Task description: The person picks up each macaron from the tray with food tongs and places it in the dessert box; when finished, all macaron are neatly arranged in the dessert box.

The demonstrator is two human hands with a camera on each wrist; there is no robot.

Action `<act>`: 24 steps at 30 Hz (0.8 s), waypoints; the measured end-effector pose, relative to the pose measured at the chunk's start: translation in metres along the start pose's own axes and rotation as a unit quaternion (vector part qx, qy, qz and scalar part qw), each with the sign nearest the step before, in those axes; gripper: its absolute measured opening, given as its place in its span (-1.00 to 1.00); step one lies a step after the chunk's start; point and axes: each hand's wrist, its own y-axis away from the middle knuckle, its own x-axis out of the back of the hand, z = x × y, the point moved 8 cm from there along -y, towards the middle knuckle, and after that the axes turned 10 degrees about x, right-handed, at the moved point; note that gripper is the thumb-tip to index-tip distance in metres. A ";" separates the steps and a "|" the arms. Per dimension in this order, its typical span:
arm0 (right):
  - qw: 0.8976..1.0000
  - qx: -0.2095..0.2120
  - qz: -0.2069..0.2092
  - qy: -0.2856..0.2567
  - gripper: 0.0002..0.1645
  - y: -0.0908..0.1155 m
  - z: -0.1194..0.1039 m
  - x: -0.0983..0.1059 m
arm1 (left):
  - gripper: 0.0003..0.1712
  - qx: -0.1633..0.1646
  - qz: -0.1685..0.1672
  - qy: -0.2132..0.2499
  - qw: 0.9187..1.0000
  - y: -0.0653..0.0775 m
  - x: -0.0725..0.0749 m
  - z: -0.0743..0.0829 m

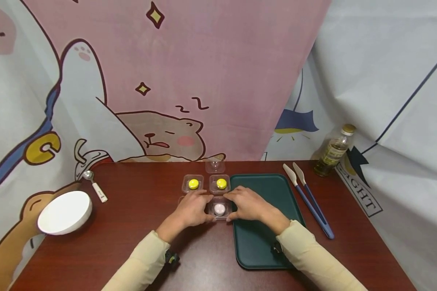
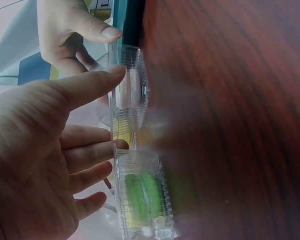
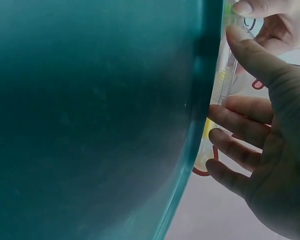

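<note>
A clear plastic box (image 1: 219,218) with a pale white macaron (image 1: 219,209) in it stands between my hands on the table, beside the tray. My left hand (image 1: 193,208) holds its left side, thumb at the near corner and fingers toward the far one. On the opposite side my right hand (image 1: 253,206) holds it in the same way. Behind it, two clear boxes hold yellow macarons (image 1: 221,184). A boxed green macaron (image 2: 145,197) shows in the left wrist view below the left fingers; from the head, that hand mostly hides it.
A dark green tray (image 1: 262,250) lies under my right forearm. Blue-handled tongs (image 1: 313,202) and an oil bottle (image 1: 333,153) are to its right. On the left are a white bowl (image 1: 64,213) and a small spoon (image 1: 96,188). Another clear container (image 1: 215,165) stands at the back.
</note>
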 end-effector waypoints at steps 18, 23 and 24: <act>1.000 -0.011 -0.012 -0.008 0.10 0.007 0.001 0.005 | -0.04 -0.026 0.037 0.035 0.998 0.010 0.008 -0.003; 0.999 -0.016 0.023 -0.044 -0.01 0.009 0.009 0.014 | 0.07 -0.004 0.070 0.065 0.995 0.021 0.026 -0.028; 0.998 -0.019 0.032 -0.051 -0.04 0.010 0.012 0.016 | 0.10 0.013 0.070 0.070 0.995 0.023 0.029 -0.036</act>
